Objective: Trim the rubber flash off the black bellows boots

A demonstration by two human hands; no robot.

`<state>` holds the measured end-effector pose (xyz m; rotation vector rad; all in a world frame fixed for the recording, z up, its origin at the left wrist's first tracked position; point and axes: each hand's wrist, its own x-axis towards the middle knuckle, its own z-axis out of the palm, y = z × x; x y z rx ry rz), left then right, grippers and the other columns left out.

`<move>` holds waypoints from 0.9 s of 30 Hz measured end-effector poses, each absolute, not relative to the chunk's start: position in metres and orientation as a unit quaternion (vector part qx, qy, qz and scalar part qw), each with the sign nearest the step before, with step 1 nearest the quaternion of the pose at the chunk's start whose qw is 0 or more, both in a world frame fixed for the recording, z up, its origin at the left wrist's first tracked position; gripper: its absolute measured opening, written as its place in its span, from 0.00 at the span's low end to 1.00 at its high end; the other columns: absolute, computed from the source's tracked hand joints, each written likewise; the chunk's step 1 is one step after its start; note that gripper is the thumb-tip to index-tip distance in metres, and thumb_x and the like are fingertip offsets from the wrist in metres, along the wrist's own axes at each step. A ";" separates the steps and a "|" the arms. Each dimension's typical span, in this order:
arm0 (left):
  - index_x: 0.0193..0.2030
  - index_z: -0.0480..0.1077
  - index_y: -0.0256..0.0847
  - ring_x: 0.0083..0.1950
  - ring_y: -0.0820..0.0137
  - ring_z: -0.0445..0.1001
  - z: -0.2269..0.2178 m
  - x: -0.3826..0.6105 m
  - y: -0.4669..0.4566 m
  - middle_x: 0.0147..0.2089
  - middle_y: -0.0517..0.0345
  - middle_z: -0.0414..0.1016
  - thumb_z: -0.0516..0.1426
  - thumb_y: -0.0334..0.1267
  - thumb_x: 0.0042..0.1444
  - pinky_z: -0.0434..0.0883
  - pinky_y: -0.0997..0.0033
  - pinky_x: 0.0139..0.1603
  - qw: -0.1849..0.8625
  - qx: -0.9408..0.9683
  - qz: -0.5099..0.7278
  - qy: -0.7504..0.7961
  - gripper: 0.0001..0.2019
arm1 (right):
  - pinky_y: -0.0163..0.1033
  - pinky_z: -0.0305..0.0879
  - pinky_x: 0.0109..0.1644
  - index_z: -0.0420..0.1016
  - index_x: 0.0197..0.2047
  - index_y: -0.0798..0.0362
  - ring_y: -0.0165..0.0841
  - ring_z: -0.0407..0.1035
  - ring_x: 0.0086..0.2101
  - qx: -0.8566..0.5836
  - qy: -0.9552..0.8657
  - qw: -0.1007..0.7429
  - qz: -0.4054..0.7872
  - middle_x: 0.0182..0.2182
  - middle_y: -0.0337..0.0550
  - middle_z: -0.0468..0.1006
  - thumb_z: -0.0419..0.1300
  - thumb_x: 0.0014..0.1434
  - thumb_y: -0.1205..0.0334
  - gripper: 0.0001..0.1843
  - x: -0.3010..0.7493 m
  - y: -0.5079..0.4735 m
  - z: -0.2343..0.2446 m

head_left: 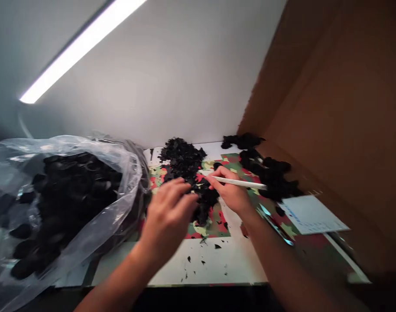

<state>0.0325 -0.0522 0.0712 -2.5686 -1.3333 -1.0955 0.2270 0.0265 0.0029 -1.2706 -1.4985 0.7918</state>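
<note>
My right hand (232, 193) is closed on a thin white stick-like tool (243, 183) whose shaft points right, its tip near a heap of small black pieces (185, 162). My left hand (170, 212) hovers over the near edge of that heap with its fingers bent down toward the pieces; motion blur hides whether it holds one. Both hands work above a camouflage-patterned mat (214, 223) on a white table (217, 264).
A large clear plastic bag (64, 199) full of black parts lies at the left. More black pieces (269, 171) are piled along a brown cardboard wall (341, 121) on the right. A white paper sheet (311, 214) rests at the right. A light strip (81, 47) glows overhead.
</note>
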 end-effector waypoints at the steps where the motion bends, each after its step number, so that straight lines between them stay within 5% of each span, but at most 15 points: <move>1: 0.40 0.79 0.48 0.56 0.55 0.77 0.059 0.038 -0.055 0.46 0.51 0.81 0.57 0.26 0.61 0.73 0.52 0.59 -0.023 -0.852 -0.315 -0.418 0.13 | 0.40 0.62 0.33 0.68 0.26 0.48 0.36 0.70 0.25 -0.521 -0.620 0.488 0.324 0.22 0.39 0.76 0.60 0.59 0.44 0.18 0.226 0.025 0.002; 6: 0.44 0.75 0.40 0.46 0.57 0.76 0.023 0.038 -0.055 0.43 0.48 0.78 0.60 0.26 0.59 0.75 0.58 0.47 -0.077 -0.880 -0.180 -0.434 0.09 | 0.40 0.63 0.30 0.72 0.26 0.48 0.36 0.70 0.23 -0.524 -0.625 0.477 0.328 0.20 0.38 0.75 0.61 0.56 0.42 0.19 0.223 0.020 -0.003; 11: 0.51 0.74 0.32 0.47 0.52 0.75 0.014 0.032 -0.039 0.46 0.42 0.77 0.69 0.32 0.50 0.76 0.56 0.44 -0.101 -0.891 -0.045 -0.440 0.21 | 0.40 0.64 0.29 0.72 0.25 0.47 0.38 0.72 0.23 -0.531 -0.632 0.458 0.330 0.20 0.39 0.77 0.61 0.55 0.40 0.20 0.223 0.017 -0.005; 15: 0.54 0.75 0.34 0.47 0.54 0.77 0.008 0.030 -0.026 0.45 0.45 0.77 0.64 0.27 0.55 0.76 0.58 0.45 -0.126 -0.860 -0.077 -0.488 0.18 | 0.41 0.67 0.31 0.74 0.26 0.47 0.39 0.73 0.25 -0.541 -0.629 0.460 0.316 0.20 0.39 0.78 0.62 0.56 0.41 0.18 0.220 0.012 -0.005; 22: 0.51 0.79 0.41 0.43 0.59 0.80 0.015 0.016 -0.022 0.47 0.50 0.77 0.72 0.42 0.50 0.77 0.62 0.43 -0.207 -0.781 -0.175 -0.562 0.21 | 0.40 0.74 0.33 0.77 0.30 0.47 0.38 0.78 0.27 -0.477 -0.632 0.496 0.355 0.28 0.43 0.83 0.63 0.58 0.41 0.18 0.204 0.000 -0.019; 27: 0.53 0.77 0.43 0.45 0.59 0.80 0.005 0.014 -0.025 0.43 0.53 0.80 0.69 0.36 0.55 0.76 0.64 0.44 -0.230 -0.812 -0.142 -0.517 0.19 | 0.36 0.73 0.29 0.78 0.30 0.47 0.37 0.77 0.26 -0.487 -0.670 0.432 0.355 0.26 0.40 0.82 0.62 0.60 0.42 0.19 0.203 -0.001 -0.024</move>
